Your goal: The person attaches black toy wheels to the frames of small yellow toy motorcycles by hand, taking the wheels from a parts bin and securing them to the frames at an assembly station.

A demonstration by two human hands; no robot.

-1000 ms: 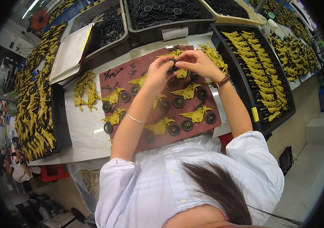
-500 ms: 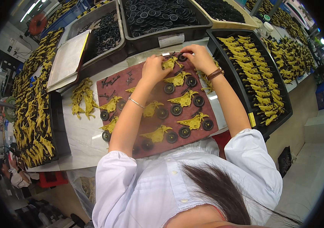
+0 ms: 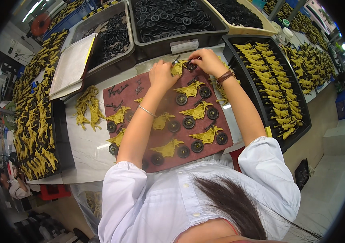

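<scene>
Grasping on both sides here: the left hand [image 3: 162,75] has its fingers curled round a yellow body [image 3: 177,69], and the right hand [image 3: 209,62] pinches a black wheel [image 3: 191,65] by the rim, right against it. Both pieces sit up at the far edge of the red-brown mat [image 3: 130,99], hands close together, one apparently steadying while the other presents the wheel; whether the wheel is seated, I cannot tell, since fingers cover the join. And look at the layout! Across the mat, motorcycle-shaped bodies [image 3: 196,110] lie flat in rows, loose-looking wheels [image 3: 188,122] set close by them, likely so every set stays together and within reach. Over at the mat's far left corner, small black parts [image 3: 117,90] lie in little groups, probably spread out so they can be picked up singly. Just left of the mat, a heap of yellow pieces [image 3: 93,107] rests on the white tabletop [image 3: 83,148], handy for the left side. Beyond the mat, a dark bin [image 3: 152,47] brims with more wheels, presumably a bulk supply. To the mat's right stands a long black tray [image 3: 245,81], its yellow-and-black pieces [image 3: 279,95] packed side by side in two columns, an arrangement that seems to save space and limit tangling.
</scene>
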